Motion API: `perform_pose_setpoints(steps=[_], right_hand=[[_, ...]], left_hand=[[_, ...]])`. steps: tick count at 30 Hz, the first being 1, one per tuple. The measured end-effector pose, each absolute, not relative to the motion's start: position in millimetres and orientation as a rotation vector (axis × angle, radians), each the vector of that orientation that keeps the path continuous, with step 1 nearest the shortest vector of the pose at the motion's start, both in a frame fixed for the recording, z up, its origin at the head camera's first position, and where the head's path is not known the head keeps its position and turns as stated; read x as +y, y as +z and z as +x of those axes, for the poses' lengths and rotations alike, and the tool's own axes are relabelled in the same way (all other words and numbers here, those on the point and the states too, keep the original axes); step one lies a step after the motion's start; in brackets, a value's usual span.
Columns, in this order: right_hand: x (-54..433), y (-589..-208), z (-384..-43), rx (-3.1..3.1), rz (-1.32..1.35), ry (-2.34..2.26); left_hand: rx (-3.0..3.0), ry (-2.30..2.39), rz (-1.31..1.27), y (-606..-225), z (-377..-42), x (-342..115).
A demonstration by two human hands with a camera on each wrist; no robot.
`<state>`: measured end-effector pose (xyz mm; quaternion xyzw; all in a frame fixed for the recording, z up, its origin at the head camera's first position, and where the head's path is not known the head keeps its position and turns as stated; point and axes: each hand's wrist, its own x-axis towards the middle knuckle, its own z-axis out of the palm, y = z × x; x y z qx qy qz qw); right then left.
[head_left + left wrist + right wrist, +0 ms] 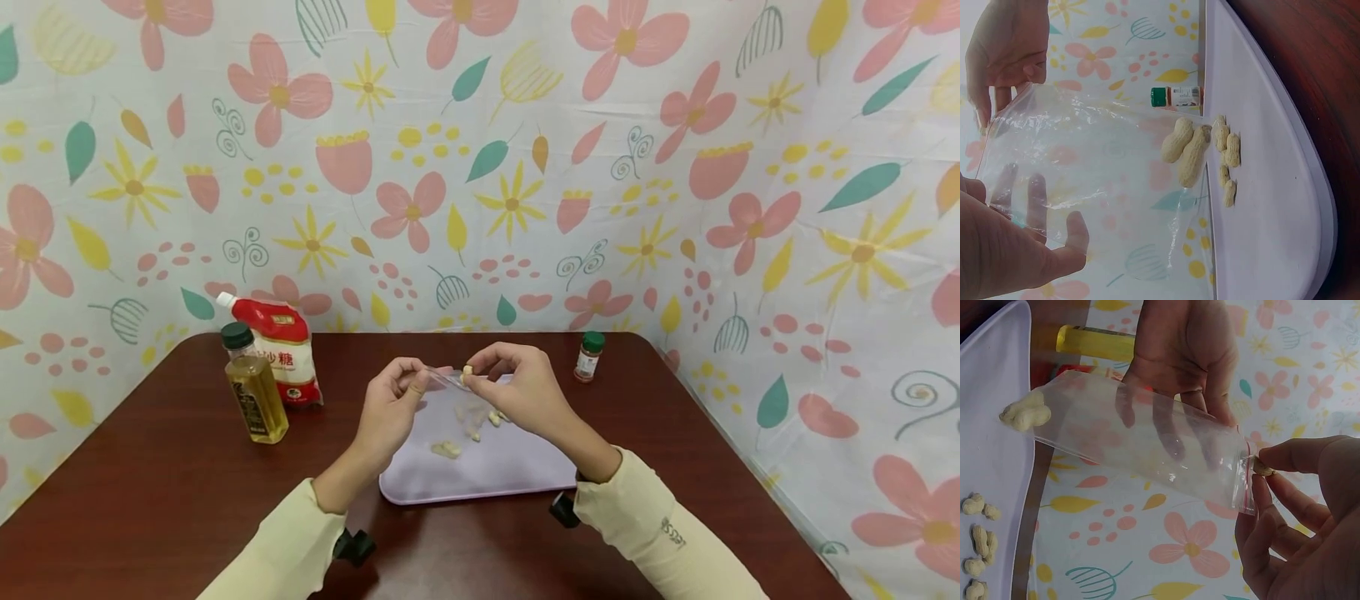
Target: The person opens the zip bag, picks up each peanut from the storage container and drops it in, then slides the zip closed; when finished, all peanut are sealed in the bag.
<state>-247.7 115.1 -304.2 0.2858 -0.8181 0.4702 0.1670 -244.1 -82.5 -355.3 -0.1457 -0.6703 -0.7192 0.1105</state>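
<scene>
A clear zip bag point(1110, 169) hangs above a lilac tray point(517, 467), with several peanuts point(1191, 156) in its bottom. My left hand point(390, 408) grips one side of the bag near its mouth; fingers show through the film in both wrist views. Between the thumb and fingers of my right hand point(525, 392) is pinched a single peanut point(1264, 467), right at the red-striped mouth of the bag. More loose peanuts point(984, 542) lie on the tray beneath.
To the left on the dark table point(150, 467) stand an oil bottle point(257, 396) with a green cap and a red and white sugar pouch point(288, 354). A small green-lidded spice jar point(589, 358) is at the back right. Flowered cloth point(480, 167) hangs behind.
</scene>
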Motion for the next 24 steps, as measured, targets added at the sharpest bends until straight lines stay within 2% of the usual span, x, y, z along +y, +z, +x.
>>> perform_pose_setpoints(steps=[13, 24], right_hand=[[115.5, -300.6, -245.7, -2.335, 0.849, 1.301], [131.5, -305.7, -254.7, -2.354, 0.757, 1.352]], left_hand=[[-1.943, -2.096, -0.472, -349.8, -241.7, -88.3], [-1.925, -2.083, -0.479, -353.7, -242.1, -89.4]])
